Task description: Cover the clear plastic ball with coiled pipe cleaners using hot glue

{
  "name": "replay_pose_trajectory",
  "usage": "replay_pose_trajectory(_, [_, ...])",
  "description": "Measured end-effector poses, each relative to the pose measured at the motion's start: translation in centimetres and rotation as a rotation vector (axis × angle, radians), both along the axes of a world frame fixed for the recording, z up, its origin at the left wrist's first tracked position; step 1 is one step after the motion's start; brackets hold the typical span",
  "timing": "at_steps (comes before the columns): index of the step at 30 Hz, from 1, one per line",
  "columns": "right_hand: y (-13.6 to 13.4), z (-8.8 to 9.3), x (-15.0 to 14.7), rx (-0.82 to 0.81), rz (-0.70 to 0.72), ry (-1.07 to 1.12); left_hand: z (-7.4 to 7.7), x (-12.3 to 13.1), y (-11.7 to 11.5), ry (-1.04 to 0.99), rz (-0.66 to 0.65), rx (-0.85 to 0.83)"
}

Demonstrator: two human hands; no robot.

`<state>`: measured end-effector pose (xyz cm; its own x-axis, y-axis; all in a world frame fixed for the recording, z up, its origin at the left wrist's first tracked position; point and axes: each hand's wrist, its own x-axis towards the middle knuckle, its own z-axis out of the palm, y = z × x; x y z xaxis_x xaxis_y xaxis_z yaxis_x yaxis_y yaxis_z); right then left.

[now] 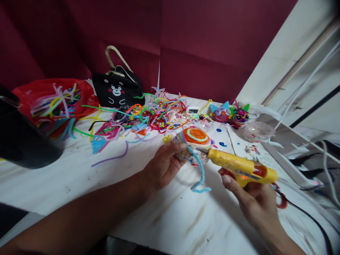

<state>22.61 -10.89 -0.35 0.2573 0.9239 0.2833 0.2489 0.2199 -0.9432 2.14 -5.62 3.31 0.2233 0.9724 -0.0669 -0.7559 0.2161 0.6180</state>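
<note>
My left hand (166, 163) is closed around a clear round plastic ball (195, 159). Coiled pipe cleaner covers the top of the ball in an orange spiral (196, 136) with pale rings. From its near side a light blue pipe cleaner (202, 173) hangs down with a bent end. My right hand (252, 198) grips a yellow glue gun (236, 164) with a small orange light on its body. The gun's metal nozzle points left and is at the ball's side, by the blue strand; whether it touches cannot be made out.
A tangled heap of colourful pipe cleaners (162, 113) lies behind the ball. Further left are a red bag of pipe cleaners (87, 95), a black bear bag (119, 85) and a dark cylinder (26, 138). Two finished-looking figures (230, 114) and a clear container (257, 131) stand right. A black cord (305, 212) trails from the gun.
</note>
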Motion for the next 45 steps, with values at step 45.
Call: replay_pose_trajectory(45, [0.7,-0.5,1.4,-0.017,0.185,0.204,0.4,-0.5,0.3,-0.036,0.019,-0.005])
